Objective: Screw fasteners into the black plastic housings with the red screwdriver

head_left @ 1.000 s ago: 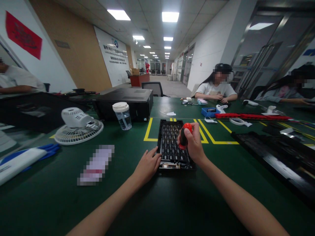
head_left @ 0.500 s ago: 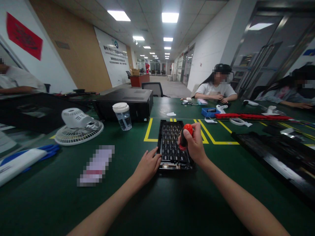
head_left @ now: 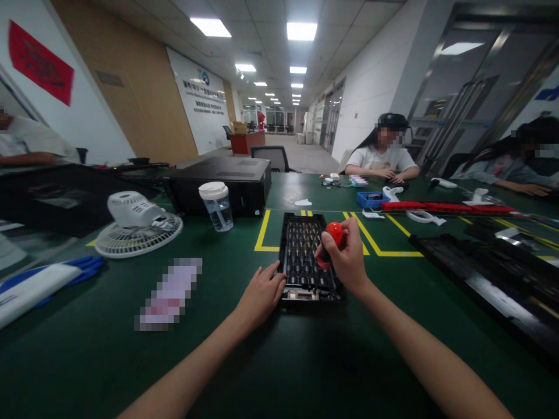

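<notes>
A black rectangular casing (head_left: 302,250), its inside a grid of dark cells, lies on the green table in front of me. At its near end some light-coloured parts and dark wiring show. My left hand (head_left: 261,291) rests flat with fingers stretched, the fingertips on the casing's left edge. Wrapped round a red and black screwdriver (head_left: 333,231) is my right hand (head_left: 353,259), above the casing's right side. The handle tilts, and its shaft points down toward the near end; where the tip touches I cannot tell.
Left stand a white fan head (head_left: 137,224), a lidded cup (head_left: 217,206) and a big black box (head_left: 222,183). A blurred pale object (head_left: 170,294) lies nearer. Right are a long black panel (head_left: 489,282), a blue tray (head_left: 370,199) and a red strip (head_left: 445,206). Co-workers (head_left: 384,154) sit beyond.
The screwdriver handle has turned slightly in my right hand, whose fingers have shifted a little. My left hand stays on the casing's edge. The view has moved very slightly.
</notes>
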`<state>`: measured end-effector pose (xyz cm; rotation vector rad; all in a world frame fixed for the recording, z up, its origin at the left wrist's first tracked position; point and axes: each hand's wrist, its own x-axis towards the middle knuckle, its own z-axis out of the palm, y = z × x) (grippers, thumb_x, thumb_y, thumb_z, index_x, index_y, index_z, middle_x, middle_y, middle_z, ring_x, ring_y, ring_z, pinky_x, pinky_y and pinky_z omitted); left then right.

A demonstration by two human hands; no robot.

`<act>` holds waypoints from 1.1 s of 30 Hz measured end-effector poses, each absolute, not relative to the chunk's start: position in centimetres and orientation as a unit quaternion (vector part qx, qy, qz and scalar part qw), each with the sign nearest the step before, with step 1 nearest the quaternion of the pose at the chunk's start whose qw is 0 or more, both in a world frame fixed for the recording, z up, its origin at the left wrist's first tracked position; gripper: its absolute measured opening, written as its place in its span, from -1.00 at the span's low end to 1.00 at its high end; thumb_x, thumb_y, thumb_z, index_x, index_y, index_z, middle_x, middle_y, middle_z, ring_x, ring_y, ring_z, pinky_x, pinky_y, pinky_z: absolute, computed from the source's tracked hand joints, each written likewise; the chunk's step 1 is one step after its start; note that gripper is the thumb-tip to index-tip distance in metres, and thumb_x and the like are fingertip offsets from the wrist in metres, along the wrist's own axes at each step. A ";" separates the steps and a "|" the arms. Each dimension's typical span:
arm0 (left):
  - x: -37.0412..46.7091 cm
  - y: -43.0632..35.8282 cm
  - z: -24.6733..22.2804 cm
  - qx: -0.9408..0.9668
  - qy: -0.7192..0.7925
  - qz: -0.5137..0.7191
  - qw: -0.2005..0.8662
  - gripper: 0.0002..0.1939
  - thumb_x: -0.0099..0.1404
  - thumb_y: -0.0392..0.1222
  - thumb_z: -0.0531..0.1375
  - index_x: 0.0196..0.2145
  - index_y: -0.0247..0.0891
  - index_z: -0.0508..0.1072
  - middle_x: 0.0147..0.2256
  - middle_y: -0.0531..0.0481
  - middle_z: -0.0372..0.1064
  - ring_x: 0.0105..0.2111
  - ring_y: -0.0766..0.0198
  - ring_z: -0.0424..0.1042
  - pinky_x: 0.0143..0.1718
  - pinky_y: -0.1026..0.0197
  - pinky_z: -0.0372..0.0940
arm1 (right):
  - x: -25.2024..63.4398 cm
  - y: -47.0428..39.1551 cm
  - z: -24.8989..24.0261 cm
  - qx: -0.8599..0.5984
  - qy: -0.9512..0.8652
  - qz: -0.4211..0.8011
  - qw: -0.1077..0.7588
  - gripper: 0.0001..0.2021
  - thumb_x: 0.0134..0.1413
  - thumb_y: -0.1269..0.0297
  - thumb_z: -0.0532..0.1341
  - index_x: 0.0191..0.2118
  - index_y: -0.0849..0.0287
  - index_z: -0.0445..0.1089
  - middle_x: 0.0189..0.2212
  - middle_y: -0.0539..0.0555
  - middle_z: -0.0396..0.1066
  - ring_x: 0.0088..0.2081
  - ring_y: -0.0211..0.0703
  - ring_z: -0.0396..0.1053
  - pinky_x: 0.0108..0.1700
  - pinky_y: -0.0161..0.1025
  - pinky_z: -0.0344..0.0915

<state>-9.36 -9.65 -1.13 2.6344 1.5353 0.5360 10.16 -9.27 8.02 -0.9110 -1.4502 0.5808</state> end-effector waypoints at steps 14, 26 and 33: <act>-9.3 -9.7 -1.0 0.850 0.499 0.168 0.016 -0.61 0.36 -0.11 -0.17 -0.05 -0.22 0.36 0.14 -0.17 0.14 0.14 0.18 0.13 0.15 -0.10 0.00 | 10.1 -9.4 8.0 -0.410 -0.623 0.221 0.629 -0.64 -0.15 0.30 0.29 -0.37 0.08 0.01 -0.63 -0.16 0.22 -0.69 -0.25 0.32 -0.76 -0.38 0.20; -9.2 -9.8 -0.7 0.850 0.501 0.163 0.014 -0.58 0.36 -0.10 -0.18 -0.04 -0.25 0.36 0.13 -0.22 0.14 0.14 0.17 0.12 0.14 -0.09 0.00 | 10.2 -9.5 8.0 -0.449 -0.642 0.168 0.599 -0.80 -0.10 0.29 0.26 -0.34 0.11 0.23 -0.57 -0.10 0.17 -0.64 -0.26 0.31 -0.63 -0.33 0.23; -9.2 -9.8 -0.9 0.852 0.498 0.161 0.010 -0.60 0.36 -0.12 -0.18 -0.06 -0.23 0.36 0.13 -0.20 0.15 0.14 0.17 0.12 0.14 -0.09 0.01 | 10.2 -9.2 8.3 -0.424 -0.655 0.188 0.597 -0.84 -0.04 0.29 0.23 -0.38 0.14 0.20 -0.54 -0.07 0.29 -0.56 -0.28 0.34 -0.47 -0.30 0.33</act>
